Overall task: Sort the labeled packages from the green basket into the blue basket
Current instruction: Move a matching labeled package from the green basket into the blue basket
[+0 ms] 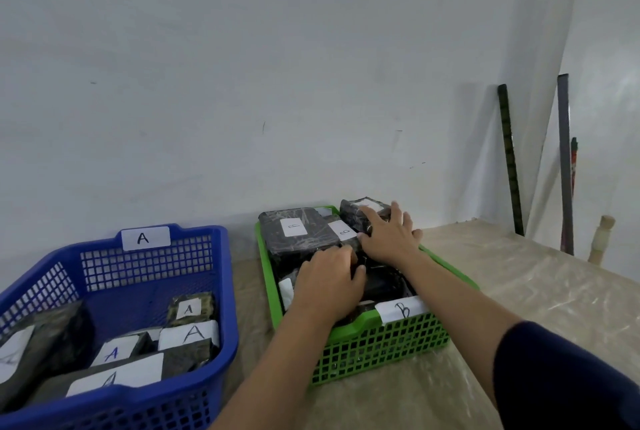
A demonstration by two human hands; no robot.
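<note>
Green basket [381, 343]: plastic lattice, holds black film-wrapped packages [298, 232]
Blue basket [221, 256]: plastic lattice
Left hand [329, 287]: fingers curled into packages, grasp unclear
Right hand [391, 235]: flat, fingers spread on package

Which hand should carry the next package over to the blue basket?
Probably the left hand. It is already in the green basket on the side nearest the blue basket. The right hand lies spread on packages at the far corner.

Black packages [298, 234] in green basket [384, 339]
</note>
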